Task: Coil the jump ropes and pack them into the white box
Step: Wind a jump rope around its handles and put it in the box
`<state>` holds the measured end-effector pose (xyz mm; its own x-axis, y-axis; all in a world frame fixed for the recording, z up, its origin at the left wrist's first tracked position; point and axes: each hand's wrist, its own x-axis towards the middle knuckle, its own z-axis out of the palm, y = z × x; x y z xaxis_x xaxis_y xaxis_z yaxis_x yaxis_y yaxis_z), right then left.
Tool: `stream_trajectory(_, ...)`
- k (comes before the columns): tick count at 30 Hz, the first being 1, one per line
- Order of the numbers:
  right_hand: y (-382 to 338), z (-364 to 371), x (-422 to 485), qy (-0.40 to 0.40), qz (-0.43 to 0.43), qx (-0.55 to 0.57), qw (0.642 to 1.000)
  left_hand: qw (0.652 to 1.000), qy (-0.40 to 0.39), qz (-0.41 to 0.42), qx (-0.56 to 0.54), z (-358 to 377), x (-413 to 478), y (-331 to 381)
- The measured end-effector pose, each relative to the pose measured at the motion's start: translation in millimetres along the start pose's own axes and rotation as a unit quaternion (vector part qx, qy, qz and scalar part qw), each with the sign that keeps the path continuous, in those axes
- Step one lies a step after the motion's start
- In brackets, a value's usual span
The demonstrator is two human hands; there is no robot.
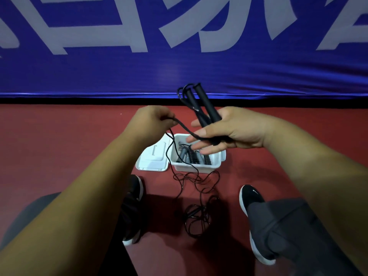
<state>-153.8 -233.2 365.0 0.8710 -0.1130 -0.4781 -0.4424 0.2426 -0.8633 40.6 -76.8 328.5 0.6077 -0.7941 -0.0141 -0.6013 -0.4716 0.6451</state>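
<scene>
Mid-coil: my right hand (pixel 229 130), fingers mostly extended, clamped both black handles (pixel 207 104) while my left hand (pixel 153 120) pinched the cord (pixel 183 124). The white box (pixel 196 168) sat below, slack (pixel 199 196) tangled at its six o'clock. Next, I judged: wind that slack in.

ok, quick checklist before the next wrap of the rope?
1. Both handles gripped together in the right hand: ok.
2. Left hand pinching the rope: ok.
3. Slack on the floor free to feed: not ok, it lies in tangled loops between the shoes.
4. Box open, lid off beside it: ok.
5. Room left in the box: cannot tell, other gear already sits inside.
</scene>
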Motion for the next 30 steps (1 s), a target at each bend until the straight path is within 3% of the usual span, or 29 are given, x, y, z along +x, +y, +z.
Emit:
stream_trajectory(6,17,14,3,-0.169,0.11,-0.082,0.976,0.968,-0.112,-0.007,-0.224,-10,-8,19)
stream_trajectory(11,29,26,12,-0.23,0.166,-0.164,0.945,0.94,-0.18,0.023,-0.288,-8,-11,24)
stream_trajectory(17,40,20,27,-0.141,0.197,-0.239,0.941,0.959,-0.195,0.07,-0.194,-6,-17,37)
stream_trajectory(21,47,9,37,-0.043,0.208,-0.284,0.935,0.98,-0.152,0.108,-0.076,-3,-21,38)
stream_trajectory(25,54,-5,44,0.051,0.209,-0.289,0.933,0.968,-0.186,0.153,0.066,0,-22,31)
stream_trajectory(30,53,-10,54,0.151,0.15,-0.272,0.939,0.976,-0.198,0.063,0.068,4,-26,31)
